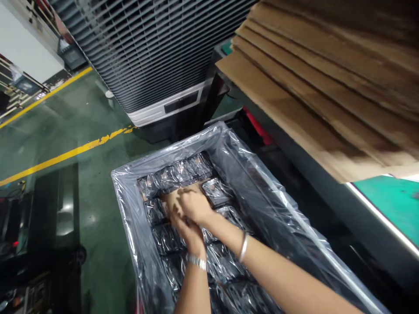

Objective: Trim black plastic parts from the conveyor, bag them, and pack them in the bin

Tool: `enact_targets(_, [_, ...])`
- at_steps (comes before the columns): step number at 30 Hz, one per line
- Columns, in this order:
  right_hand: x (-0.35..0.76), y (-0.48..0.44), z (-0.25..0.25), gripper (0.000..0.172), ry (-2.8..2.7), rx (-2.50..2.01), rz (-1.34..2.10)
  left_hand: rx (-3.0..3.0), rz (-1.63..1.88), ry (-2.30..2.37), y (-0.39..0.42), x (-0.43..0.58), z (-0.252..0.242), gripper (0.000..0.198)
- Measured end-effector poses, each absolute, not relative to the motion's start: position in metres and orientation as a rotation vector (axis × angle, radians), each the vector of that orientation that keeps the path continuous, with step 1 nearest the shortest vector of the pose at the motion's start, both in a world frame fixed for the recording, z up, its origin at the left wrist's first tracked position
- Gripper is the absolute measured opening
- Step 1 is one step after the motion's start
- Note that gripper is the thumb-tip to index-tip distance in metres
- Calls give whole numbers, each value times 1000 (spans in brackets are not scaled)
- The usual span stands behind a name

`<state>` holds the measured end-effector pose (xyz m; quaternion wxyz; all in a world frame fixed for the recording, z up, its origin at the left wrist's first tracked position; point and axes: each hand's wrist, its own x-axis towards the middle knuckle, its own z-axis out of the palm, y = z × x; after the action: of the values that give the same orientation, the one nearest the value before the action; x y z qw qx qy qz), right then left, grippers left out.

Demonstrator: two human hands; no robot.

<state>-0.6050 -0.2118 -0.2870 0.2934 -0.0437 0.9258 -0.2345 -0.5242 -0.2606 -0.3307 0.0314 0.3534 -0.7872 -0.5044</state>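
Both my hands reach into a box lined with clear plastic film point(131, 244). My right hand point(195, 206) is closed, its fingers curled over a gap in the layer of parts; what they grip, if anything, is hidden. Just below and left of it, my left hand point(183, 226) has its fingers stretched down at the gap, close against the right hand. Bare brown cardboard point(172, 201) shows under the fingers. Around the gap lie dark parts wrapped in clear plastic, among them a squarish one point(216, 192) to the right and another point(156, 211) to the left.
A stack of cardboard sheets point(314, 96) overhangs at upper right, on a bench with a green top point(389, 209). A large grey louvred panel point(147, 48) stands beyond the box. Yellow lines point(75, 151) mark the green floor at left, beside dark equipment point(39, 244).
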Motion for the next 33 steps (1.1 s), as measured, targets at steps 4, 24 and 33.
enact_targets(4, [-581,-267,-317,25,2392,-69,-794,1392,-1477,-2193,-296,-487,-312,37])
enact_targets(24, [-511,-229,-231,19,3244,-683,-1444,862,-2666,-1632,-314,-506,-247,69])
enact_targets(33, [-432,-177,-173,85,3153,-159,-1703,814,-3015,-1279,-287,-458,-194,78])
